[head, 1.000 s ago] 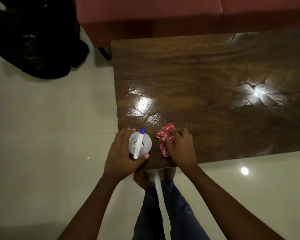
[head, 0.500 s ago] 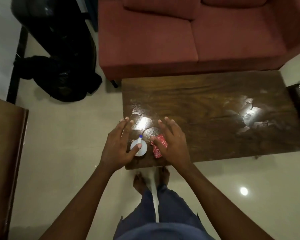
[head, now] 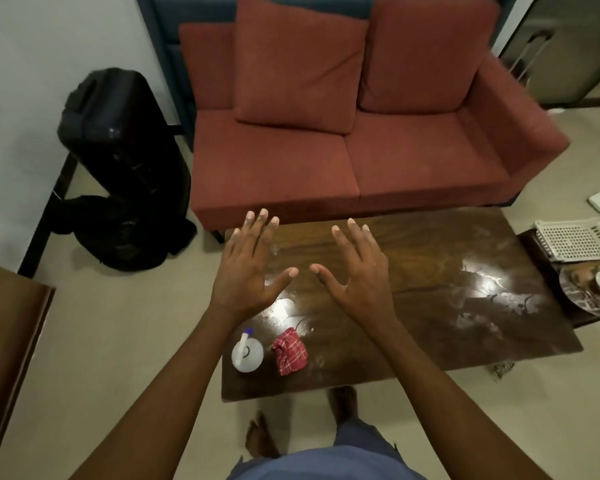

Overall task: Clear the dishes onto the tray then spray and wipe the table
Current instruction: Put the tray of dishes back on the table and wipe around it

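While both forearms reach out from the bottom edge, the sofa (head: 343,133) fills the far side of the room, beyond all the fingertips. Nearer, the table (head: 430,289) lies under both hands, its dark top glossy with streaky patches. A black bag (head: 118,168) stands against the wall, left of the left fingers. Off the right fingers, past the table's end, a white tray (head: 572,240) and a plate (head: 582,299) sit on a low stand.

The left hand (head: 248,271) is raised, back to the camera, fingers spread wide and straight, holding nothing. The right hand (head: 355,273) mirrors it, fingers fanned wide and empty, thumb tips near each other but apart.

Below the left wrist, on the table's near corner, stands the bottle (head: 246,353). Just beside it, between the forearms, lies the crumpled red checked cloth (head: 290,351).
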